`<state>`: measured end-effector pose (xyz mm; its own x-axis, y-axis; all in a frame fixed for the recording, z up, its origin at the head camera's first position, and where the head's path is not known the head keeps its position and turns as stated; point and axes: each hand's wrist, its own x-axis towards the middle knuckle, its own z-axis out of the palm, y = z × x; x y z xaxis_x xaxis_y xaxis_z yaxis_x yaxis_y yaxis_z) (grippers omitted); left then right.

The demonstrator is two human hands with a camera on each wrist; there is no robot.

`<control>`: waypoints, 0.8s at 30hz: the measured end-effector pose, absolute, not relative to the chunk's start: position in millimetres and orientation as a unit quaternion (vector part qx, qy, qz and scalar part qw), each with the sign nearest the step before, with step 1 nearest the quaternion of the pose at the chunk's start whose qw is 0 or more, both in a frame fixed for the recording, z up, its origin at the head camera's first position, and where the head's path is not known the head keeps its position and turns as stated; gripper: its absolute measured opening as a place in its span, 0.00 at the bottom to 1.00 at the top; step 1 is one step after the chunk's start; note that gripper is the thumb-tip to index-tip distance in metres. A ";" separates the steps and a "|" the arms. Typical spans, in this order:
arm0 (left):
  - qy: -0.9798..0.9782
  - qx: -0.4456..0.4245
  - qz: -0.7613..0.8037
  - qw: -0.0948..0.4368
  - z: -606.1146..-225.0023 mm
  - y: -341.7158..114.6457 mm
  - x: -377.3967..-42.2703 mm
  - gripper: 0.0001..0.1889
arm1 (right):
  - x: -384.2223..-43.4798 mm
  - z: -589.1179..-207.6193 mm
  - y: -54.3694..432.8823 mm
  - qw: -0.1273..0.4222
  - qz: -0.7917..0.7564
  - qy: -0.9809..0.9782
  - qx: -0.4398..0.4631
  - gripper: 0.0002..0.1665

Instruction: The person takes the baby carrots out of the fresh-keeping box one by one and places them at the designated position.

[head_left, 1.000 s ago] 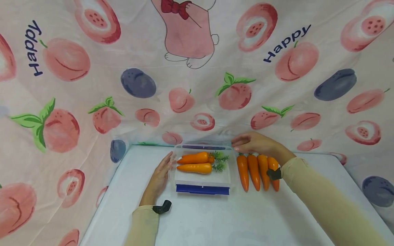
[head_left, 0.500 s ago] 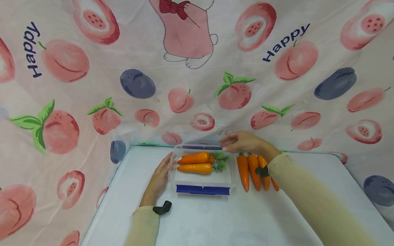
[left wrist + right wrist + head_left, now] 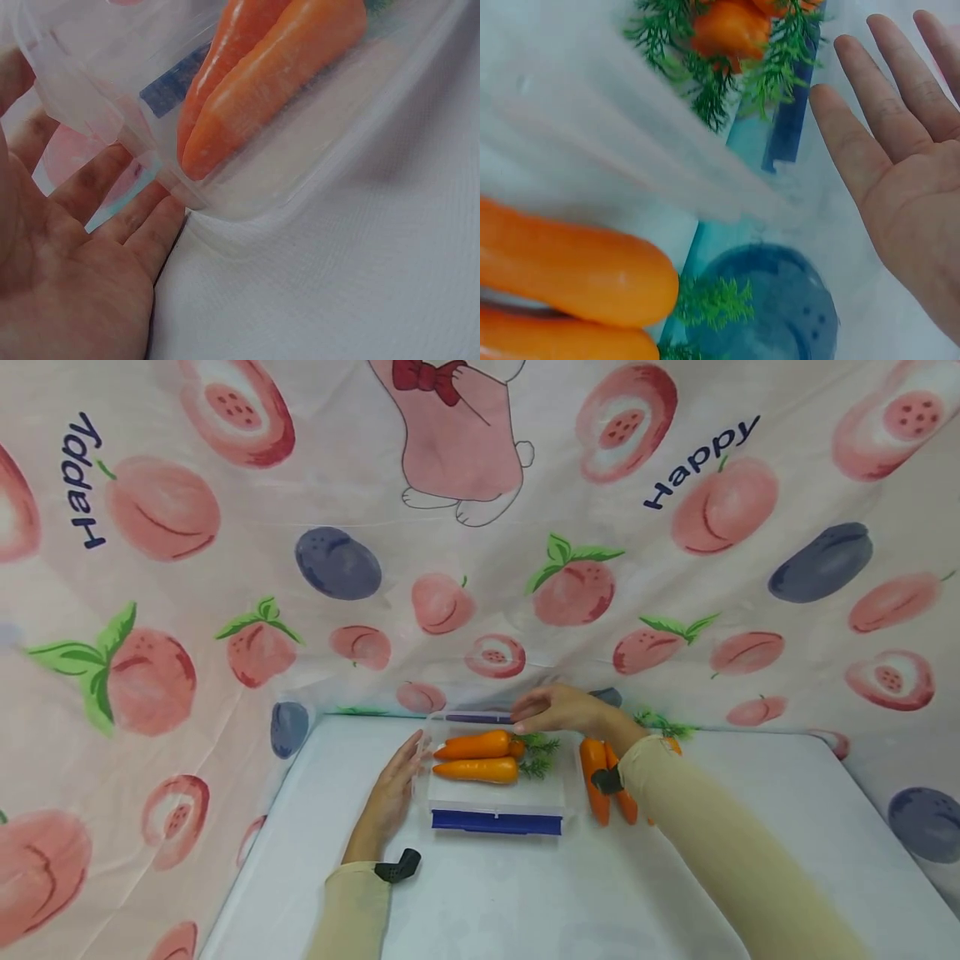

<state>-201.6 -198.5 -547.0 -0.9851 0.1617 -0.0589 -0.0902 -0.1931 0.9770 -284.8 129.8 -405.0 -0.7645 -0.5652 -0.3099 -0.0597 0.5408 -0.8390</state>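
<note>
A clear plastic box (image 3: 491,795) with a blue front latch flap (image 3: 497,822) stands on the white table. Orange carrots (image 3: 476,770) with green tops lie inside it, tips to the left. My left hand (image 3: 392,789) rests against the box's left wall, fingers extended, as the left wrist view shows too. Over the back right edge of the box reaches my right hand (image 3: 562,708). In the right wrist view, its fingers (image 3: 877,97) are spread and hold nothing, near the back blue latch (image 3: 791,120).
Right of the box, more carrots (image 3: 595,781) lie side by side on the table (image 3: 480,902), partly hidden under my right forearm. A fruit-printed cloth (image 3: 480,560) hangs behind and at the sides of the table.
My right hand has moved left, from the box's back right corner along its back edge, its forearm now covering more of the loose carrots. The left hand and box have stayed put.
</note>
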 end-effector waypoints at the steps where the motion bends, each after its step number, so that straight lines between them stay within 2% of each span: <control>1: 0.629 0.029 0.772 0.081 -547.1 -198.4 -201.9 0.26 | -284.8 -405.6 127.7 0.287 -0.441 0.828 -0.191 0.41; 24: 0.635 0.022 0.767 0.087 -549.6 -199.1 -203.5 0.26 | -293.8 -433.7 93.6 0.269 -0.428 0.845 -0.175 0.36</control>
